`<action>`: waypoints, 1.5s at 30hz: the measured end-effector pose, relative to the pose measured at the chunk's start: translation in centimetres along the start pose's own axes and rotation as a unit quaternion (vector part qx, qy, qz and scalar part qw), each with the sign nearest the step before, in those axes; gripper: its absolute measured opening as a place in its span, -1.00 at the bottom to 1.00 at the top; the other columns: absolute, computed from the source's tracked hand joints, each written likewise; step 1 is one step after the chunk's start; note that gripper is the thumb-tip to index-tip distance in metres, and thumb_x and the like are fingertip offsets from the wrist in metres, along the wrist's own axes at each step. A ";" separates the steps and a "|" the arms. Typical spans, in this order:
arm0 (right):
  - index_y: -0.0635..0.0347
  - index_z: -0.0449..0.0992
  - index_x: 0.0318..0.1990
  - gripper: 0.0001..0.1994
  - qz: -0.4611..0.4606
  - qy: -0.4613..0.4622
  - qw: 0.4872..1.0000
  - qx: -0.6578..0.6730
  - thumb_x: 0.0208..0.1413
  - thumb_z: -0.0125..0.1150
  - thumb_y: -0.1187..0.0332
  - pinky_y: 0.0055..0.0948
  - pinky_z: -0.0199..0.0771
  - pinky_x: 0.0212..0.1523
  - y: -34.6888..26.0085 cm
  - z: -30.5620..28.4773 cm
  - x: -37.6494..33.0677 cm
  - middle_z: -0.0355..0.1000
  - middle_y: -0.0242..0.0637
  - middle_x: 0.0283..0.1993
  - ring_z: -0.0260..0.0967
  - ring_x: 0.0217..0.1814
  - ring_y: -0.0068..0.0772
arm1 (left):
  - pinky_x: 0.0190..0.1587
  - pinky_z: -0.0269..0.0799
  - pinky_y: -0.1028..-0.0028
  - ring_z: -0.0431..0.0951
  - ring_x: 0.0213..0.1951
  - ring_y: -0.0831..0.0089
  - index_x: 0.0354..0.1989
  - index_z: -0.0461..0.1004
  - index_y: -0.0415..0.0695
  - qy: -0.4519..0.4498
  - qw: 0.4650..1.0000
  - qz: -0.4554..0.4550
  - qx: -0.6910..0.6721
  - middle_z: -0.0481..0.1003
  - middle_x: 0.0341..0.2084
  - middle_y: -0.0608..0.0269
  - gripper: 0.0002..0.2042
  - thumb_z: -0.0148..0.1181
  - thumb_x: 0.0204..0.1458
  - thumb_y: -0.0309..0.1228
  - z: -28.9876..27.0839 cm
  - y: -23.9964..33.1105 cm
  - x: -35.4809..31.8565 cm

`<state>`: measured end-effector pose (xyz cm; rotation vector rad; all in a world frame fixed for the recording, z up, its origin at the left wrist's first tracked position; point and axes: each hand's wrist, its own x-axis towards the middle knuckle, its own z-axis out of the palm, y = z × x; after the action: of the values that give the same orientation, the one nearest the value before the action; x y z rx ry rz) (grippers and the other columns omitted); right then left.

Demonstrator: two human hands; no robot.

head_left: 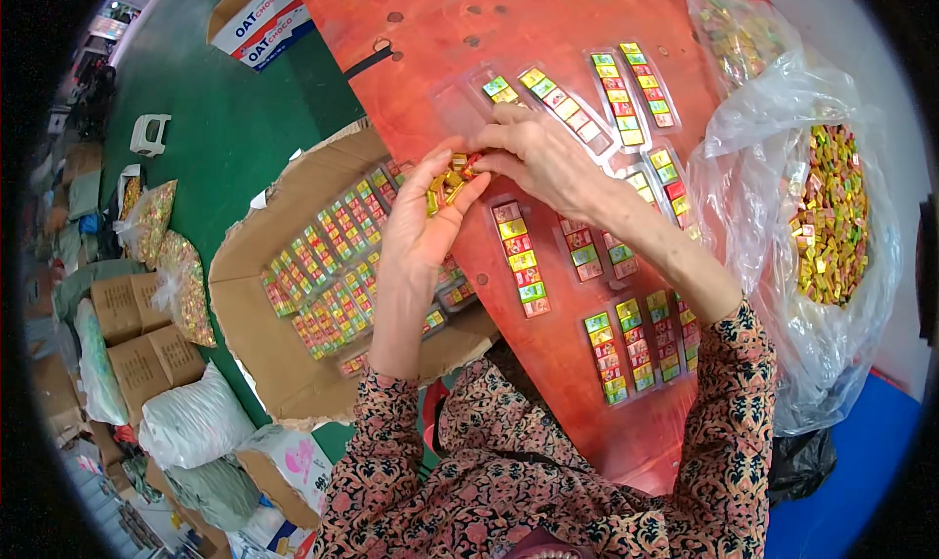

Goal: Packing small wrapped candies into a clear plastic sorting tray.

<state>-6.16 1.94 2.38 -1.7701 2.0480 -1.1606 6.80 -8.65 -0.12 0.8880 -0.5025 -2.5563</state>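
Observation:
My left hand (421, 212) is cupped over the table's left edge, fingers curled around a handful of small shiny wrapped blocks (446, 185), yellow, gold and red. Reaching in from the right, my right hand (548, 158) has its thumb and fingertips pinched together at a reddish wrapped block on top of that handful. Just beyond my right hand lies a clear plastic tray (460, 99) with a few blocks at one end. Other clear trays (526, 266) holding rows of red, yellow and green blocks lie around my right forearm.
A large open cardboard box (279, 373) stands left of the red table (548, 363), stacked with filled trays. At the right edge a clear plastic bag (773, 363) is open on a heap of loose blocks (831, 226). Bags and cartons (156, 358) crowd the green floor at left.

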 end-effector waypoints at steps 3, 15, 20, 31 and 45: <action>0.29 0.44 -0.36 -0.87 0.026 -0.009 0.998 0.065 -0.12 0.12 0.47 -0.39 0.30 -0.35 0.5 -0.9 0.5 0.33 -0.18 -0.43 0.32 -0.33 -0.24 | -0.15 0.44 0.26 0.44 -0.20 0.08 -0.22 0.35 -0.32 -0.021 1.000 -0.012 -0.016 0.42 -0.28 0.01 -0.81 -0.02 -0.01 -0.52 0.3 0.3 -0.1; 0.33 0.42 -0.36 -0.87 0.042 0.032 0.990 -0.127 -0.10 0.04 0.49 -0.28 0.31 -0.34 5.5 -1.5 1.0 0.37 -0.05 -0.39 0.34 -0.33 -0.06 | -0.21 0.46 0.31 0.47 -0.27 0.07 -0.23 0.33 -0.31 -0.036 0.991 0.075 0.104 0.43 -0.35 -0.12 -0.80 -0.03 -0.02 -0.48 0.5 0.2 1.6; 0.32 0.41 -0.34 -0.85 0.044 -0.003 0.989 -0.141 -0.10 0.03 0.47 -0.26 0.30 -0.34 5.8 -1.8 1.2 0.37 -0.03 -0.39 0.33 -0.33 -0.04 | -0.22 0.46 0.28 0.48 -0.29 0.13 -0.23 0.33 -0.29 -0.021 0.991 0.078 0.109 0.43 -0.37 -0.06 -0.80 0.00 -0.04 -0.48 0.8 0.5 1.5; 0.29 0.40 -0.40 -0.92 0.077 0.026 0.987 -0.136 -0.08 0.04 0.48 -0.33 0.31 -0.46 3.3 -0.5 1.9 0.41 -0.11 -0.47 0.38 -0.46 -0.16 | -0.29 0.48 0.25 0.49 -0.31 0.21 -0.29 0.35 -0.27 -0.041 0.995 0.086 0.019 0.43 -0.40 0.04 -0.85 0.03 -0.06 -0.51 -0.2 0.1 1.0; 0.39 0.31 -0.16 -0.73 0.226 0.117 0.945 0.205 0.06 -0.02 0.36 -0.58 0.35 -0.34 4.8 -3.7 0.4 0.34 -0.30 -0.36 0.31 -0.39 -0.52 | -0.15 0.41 0.25 0.44 -0.21 0.04 -0.22 0.35 -0.33 -0.057 0.998 0.024 -0.029 0.40 -0.26 -0.16 -0.74 0.03 -0.05 -0.41 -0.6 3.0 0.5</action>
<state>-12.12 3.01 1.86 -0.9480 1.9892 -1.5462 7.51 -11.53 0.54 0.7038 -0.4738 -2.5745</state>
